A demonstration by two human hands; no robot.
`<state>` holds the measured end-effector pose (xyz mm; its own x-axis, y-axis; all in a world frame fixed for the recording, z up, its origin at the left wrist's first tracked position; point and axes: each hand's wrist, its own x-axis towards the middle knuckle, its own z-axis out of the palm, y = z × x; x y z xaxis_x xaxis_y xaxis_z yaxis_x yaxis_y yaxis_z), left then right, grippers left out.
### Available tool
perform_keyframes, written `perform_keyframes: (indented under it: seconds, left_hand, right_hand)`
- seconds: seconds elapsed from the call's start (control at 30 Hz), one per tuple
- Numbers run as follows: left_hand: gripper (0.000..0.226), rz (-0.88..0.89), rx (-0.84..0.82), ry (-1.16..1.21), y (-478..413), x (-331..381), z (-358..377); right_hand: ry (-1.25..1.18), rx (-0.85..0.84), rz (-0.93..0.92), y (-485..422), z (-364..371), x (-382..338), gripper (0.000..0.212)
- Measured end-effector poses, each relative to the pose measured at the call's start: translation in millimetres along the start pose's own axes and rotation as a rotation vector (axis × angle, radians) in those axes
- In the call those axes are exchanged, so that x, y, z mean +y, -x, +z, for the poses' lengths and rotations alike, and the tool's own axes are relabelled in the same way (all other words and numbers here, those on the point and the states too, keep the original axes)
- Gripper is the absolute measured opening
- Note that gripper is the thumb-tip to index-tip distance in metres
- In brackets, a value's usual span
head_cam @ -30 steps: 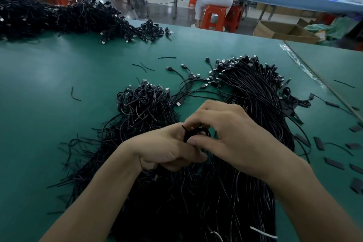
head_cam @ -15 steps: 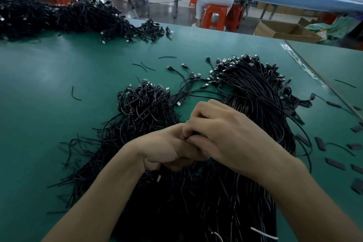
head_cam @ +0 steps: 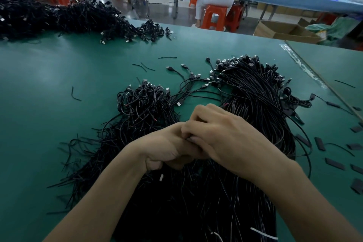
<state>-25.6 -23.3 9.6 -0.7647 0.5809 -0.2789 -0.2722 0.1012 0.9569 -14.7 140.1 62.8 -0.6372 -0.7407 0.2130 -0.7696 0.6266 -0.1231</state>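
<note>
Over the near end of the long bundle of USB cables (head_cam: 255, 104), the two hands meet knuckle to knuckle. The left hand (head_cam: 167, 149) is curled into a loose fist, and the right hand (head_cam: 225, 137) is folded over its front with the fingers bent tight. Only a dark sliver of a black cable (head_cam: 187, 137) shows where the fingertips pinch together (the rest is hidden inside the grip). Working this close, just above the stock, looks like a way to keep a springy lead from uncoiling while it is wound or tied. A silver plug (head_cam: 161, 177) just under the left hand may be that lead's free end, though I cannot tell for sure. The bundle lies straight and combed, thin glossy rubbery strands with boxy metal-tipped connectors bunched at its far end, so single leads can probably be drawn off cleanly. Left of the bundle sits a heap of looped cables (head_cam: 145, 104), wiry and tangled, likely finished pieces. Right of the bundle, flat matte black strips (head_cam: 334, 164) lie scattered on the smooth green table (head_cam: 49, 124). Far beyond the bundle to the left sprawls a larger cable pile (head_cam: 59, 17).
</note>
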Motion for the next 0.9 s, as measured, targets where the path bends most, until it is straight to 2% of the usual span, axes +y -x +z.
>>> perform_keyframes:
  seconds: [0.17,0.27,0.37,0.43,0.53,0.63,0.77,0.83,0.9]
  left_hand:
    - [0.026,0.099,0.029,0.262,1.0,4.7,1.3]
    - [0.009,0.17,-0.006,0.551,2.8,9.9,7.1]
    - [0.014,0.272,0.021,0.611,2.6,12.6,13.9]
    - [0.022,0.33,0.108,0.577,-0.2,11.1,18.4]
    - [0.018,0.433,0.216,0.461,-4.2,6.3,21.3]
    - [0.022,0.546,0.405,0.116,-8.0,3.1,16.2]
    - [0.015,0.589,0.772,-0.421,-7.8,3.0,5.8]
    - [0.014,0.576,0.85,-0.432,-5.3,2.4,1.6]
    - [0.012,0.566,0.785,-0.339,-3.7,0.2,0.9]
  right_hand:
    - [0.025,0.239,0.037,-0.5,9.8,6.5,0.006]
    - [-0.067,0.39,0.117,-1.9,17.4,8.9,0.019]
    - [-0.155,0.568,0.233,-3.4,26.0,8.2,0.011]
    - [-0.236,0.659,0.305,-3.6,30.7,7.0,0.003]
    - [-0.555,0.732,0.448,-5.6,36.4,4.6,0.012]
    - [-0.9,0.751,0.545,-10.5,38.8,0.2,0.009]
    - [-1.072,0.742,0.529,-12.1,37.6,-0.2,0.012]
    - [-1.122,0.697,0.512,-11.6,36.9,0.5,0.013]
    - [-1.181,0.657,0.513,-11.1,36.9,0.2,0.012]
